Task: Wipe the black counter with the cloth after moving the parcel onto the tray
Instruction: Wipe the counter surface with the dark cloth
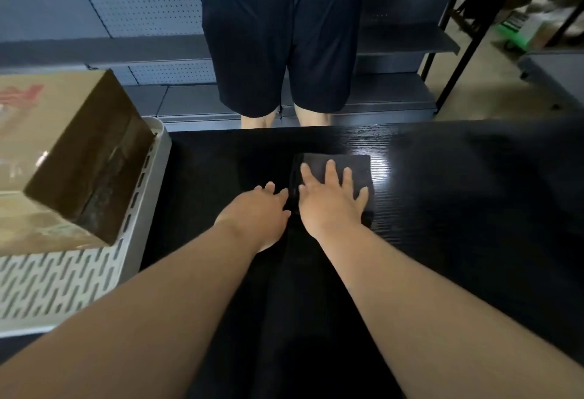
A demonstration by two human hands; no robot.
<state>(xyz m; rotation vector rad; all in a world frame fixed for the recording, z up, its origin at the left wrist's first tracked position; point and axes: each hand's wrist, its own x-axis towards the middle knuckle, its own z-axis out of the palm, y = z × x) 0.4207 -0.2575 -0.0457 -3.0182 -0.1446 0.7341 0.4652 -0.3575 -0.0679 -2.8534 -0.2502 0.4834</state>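
A dark grey folded cloth (354, 166) lies flat on the black counter (458, 209), near the far edge. My right hand (331, 199) presses on the cloth with fingers spread, palm down. My left hand (260, 212) rests flat on the counter just left of the cloth, its fingertips at the cloth's left edge. The cardboard parcel (72, 158) sits in the white slotted tray (79, 278) at the left, beside the counter.
A person in dark shorts (281, 50) stands just beyond the counter's far edge. Grey pegboard shelving (142, 12) runs behind them. A black-legged table (458, 35) and clutter stand at the far right.
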